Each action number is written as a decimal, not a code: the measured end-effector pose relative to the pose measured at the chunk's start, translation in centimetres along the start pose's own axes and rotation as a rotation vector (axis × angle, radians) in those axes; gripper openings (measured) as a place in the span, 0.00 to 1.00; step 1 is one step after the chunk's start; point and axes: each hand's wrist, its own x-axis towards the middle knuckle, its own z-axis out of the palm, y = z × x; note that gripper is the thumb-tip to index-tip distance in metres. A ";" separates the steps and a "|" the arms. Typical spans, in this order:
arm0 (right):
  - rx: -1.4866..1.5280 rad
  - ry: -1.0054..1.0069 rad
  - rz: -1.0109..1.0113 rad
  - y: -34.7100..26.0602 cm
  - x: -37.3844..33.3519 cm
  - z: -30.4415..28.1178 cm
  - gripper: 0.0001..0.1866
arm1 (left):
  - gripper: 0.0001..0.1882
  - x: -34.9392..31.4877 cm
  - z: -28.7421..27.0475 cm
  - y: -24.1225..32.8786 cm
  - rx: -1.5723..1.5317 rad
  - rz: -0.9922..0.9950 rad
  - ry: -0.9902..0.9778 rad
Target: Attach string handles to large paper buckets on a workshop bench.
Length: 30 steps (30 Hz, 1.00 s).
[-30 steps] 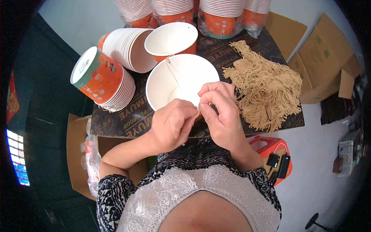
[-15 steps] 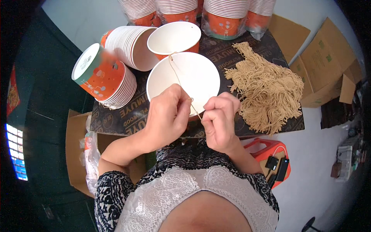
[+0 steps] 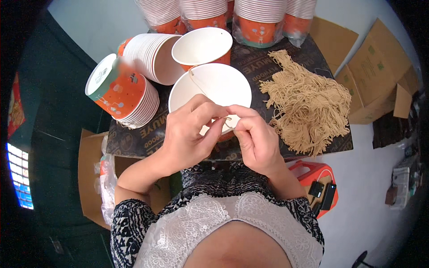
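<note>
A round paper bucket (image 3: 225,87) with a white inside stands in front of me at the near edge of the table. A thin tan cord (image 3: 196,82) runs from the bucket's far left rim, across its mouth, toward my fingers. Thumb and forefinger of my left hand (image 3: 190,131) pinch the cord above the near rim. My right hand (image 3: 260,142) is closed on the same cord, its fingertips meeting the left ones. A small bend of cord shows between them; the fingers partly hide its end and the near rim.
Another white-lined bucket (image 3: 203,47) stands just behind. Nested orange buckets lie as a stack (image 3: 154,58), beside an upside-down stack (image 3: 123,91). A tan cord heap (image 3: 310,105) covers the table's right. Bagged bucket stacks (image 3: 259,24) line the back; an open carton (image 3: 375,73) sits beyond the right edge.
My hands have come together; the right one moved up and left until its fingertips met the left. The cord across the bucket has gone slacker, with a bend between my fingers.
</note>
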 end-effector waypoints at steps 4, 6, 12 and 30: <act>0.051 -0.029 0.044 0.2 -0.3 0.3 0.08 | 0.09 0.3 0.1 0.1 -0.023 0.034 -0.009; 0.045 -0.010 0.025 0.2 -0.3 0.4 0.08 | 0.09 0.2 0.2 -0.2 -0.024 0.043 -0.012; 0.017 0.073 -0.034 0.6 -0.6 1.2 0.09 | 0.11 -0.7 0.5 -1.0 -0.020 0.018 -0.037; 0.416 0.157 0.584 -1.5 -1.6 1.8 0.02 | 0.14 -1.5 0.7 -1.0 0.185 0.265 -0.027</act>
